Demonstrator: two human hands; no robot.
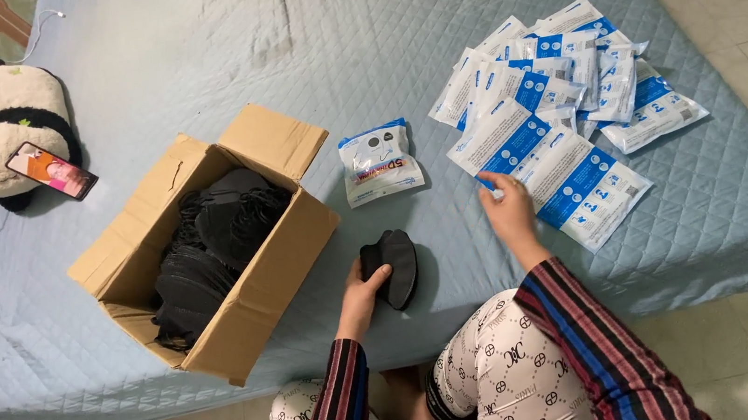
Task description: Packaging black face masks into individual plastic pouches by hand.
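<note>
Packing black masks at the bed, both hands busy.

Left hand (363, 291): fingers clamped on a small stack of black masks (391, 264) lying on the bed (280, 42), just right of the open box (209, 247) full of masks. Right hand (507, 209): fingers together, pinching the edge of a blue-white pouch (502, 141) in the pile (567, 94). 1 pouch (379, 161) lies apart, near the box.
</note>
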